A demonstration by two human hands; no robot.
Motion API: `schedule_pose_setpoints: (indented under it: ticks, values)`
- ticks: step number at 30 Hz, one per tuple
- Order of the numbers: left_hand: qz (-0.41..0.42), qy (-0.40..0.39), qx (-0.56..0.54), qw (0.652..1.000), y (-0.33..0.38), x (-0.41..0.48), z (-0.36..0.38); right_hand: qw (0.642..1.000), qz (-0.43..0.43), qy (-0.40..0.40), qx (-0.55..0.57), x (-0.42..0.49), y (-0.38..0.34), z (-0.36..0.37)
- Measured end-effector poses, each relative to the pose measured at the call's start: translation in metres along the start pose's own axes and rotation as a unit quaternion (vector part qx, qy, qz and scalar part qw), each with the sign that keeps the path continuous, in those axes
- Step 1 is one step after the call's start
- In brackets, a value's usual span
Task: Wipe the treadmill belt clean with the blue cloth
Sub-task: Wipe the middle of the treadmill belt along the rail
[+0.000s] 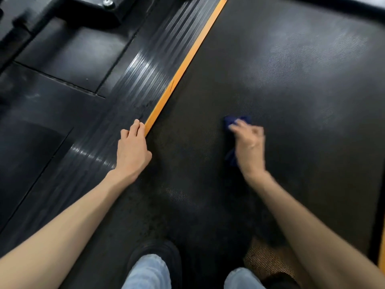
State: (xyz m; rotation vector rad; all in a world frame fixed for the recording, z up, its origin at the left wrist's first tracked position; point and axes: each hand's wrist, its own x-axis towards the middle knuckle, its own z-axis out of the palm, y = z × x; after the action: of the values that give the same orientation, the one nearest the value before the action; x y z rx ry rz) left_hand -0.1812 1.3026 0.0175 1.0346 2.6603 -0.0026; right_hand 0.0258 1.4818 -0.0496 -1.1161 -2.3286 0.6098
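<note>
The dark textured treadmill belt (291,90) fills the middle and right of the head view. My right hand (249,142) presses a crumpled blue cloth (231,121) onto the belt near its centre; the cloth shows past my fingertips and below my palm, and the hand is motion-blurred. My left hand (132,148) rests flat on the ribbed black side rail (150,71), with its fingertips at the orange strip (183,67) that edges the belt.
Black floor mats (62,59) and a machine base with a bolt (108,3) lie to the left. My two legs in light jeans and a dark shoe (158,259) stand on the belt at the bottom. An orange patch (266,261) shows near my right knee.
</note>
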Motion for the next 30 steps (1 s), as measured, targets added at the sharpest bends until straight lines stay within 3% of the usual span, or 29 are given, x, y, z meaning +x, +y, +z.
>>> schedule_pose_setpoints:
  ticks: [2,4,6,8,10,12,13,15,18,20,21,23,25,26,28,30]
  values:
    - [-0.003,0.003,0.022,1.000,0.003,-0.001,0.002,0.984,-0.149,-0.087,0.044,-0.050,-0.041,0.022]
    - [0.001,0.000,0.039,0.999,0.004,-0.002,0.003,0.933,-0.314,-0.174,0.019,-0.095,-0.056,0.027]
    - [0.017,-0.005,0.047,0.999,-0.001,-0.001,0.002,0.907,-0.379,-0.181,-0.020,-0.086,-0.034,0.018]
    - [0.035,-0.013,0.031,0.999,-0.007,-0.001,0.000,0.939,-0.314,-0.119,-0.074,-0.054,-0.008,0.005]
    - [0.043,-0.017,0.006,0.999,-0.012,-0.002,-0.001,0.974,-0.178,-0.050,-0.129,-0.024,0.004,-0.007]
    - [0.046,-0.017,-0.002,0.999,-0.013,-0.002,-0.001,0.990,-0.074,-0.032,-0.113,-0.028,-0.012,-0.001]
    - [0.045,-0.014,-0.004,0.999,-0.012,-0.002,-0.001,0.992,-0.072,-0.036,-0.092,-0.043,-0.025,0.004]
    - [0.036,-0.007,0.001,0.999,-0.009,-0.002,0.000,0.980,-0.172,-0.088,-0.054,-0.083,-0.047,0.013]
    - [0.029,-0.008,0.002,1.000,-0.007,-0.003,0.001,0.910,-0.369,-0.177,-0.066,-0.104,-0.040,0.008]
    - [0.036,-0.019,-0.008,0.999,-0.010,-0.003,0.000,0.902,-0.392,-0.164,-0.082,-0.071,-0.021,0.006]
    - [0.039,-0.025,-0.013,0.999,-0.012,-0.002,-0.002,0.925,-0.351,-0.126,-0.080,-0.048,-0.012,0.007]
    - [0.043,-0.043,-0.023,0.998,-0.015,-0.001,-0.004,0.980,-0.173,-0.049,-0.086,0.005,-0.003,0.004]
    - [0.046,-0.060,-0.034,0.997,-0.017,-0.001,-0.006,0.996,0.013,0.000,-0.086,0.036,-0.013,0.013]
    - [0.047,-0.063,-0.039,0.996,-0.017,0.000,-0.008,0.996,0.042,0.009,-0.075,0.036,-0.032,0.021]
    - [0.050,-0.059,-0.043,0.996,-0.019,0.002,-0.008,0.995,-0.064,-0.032,-0.074,0.002,-0.071,0.050]
    - [0.053,-0.053,-0.040,0.996,-0.021,0.003,-0.007,0.959,-0.237,-0.138,-0.076,-0.057,-0.103,0.067]
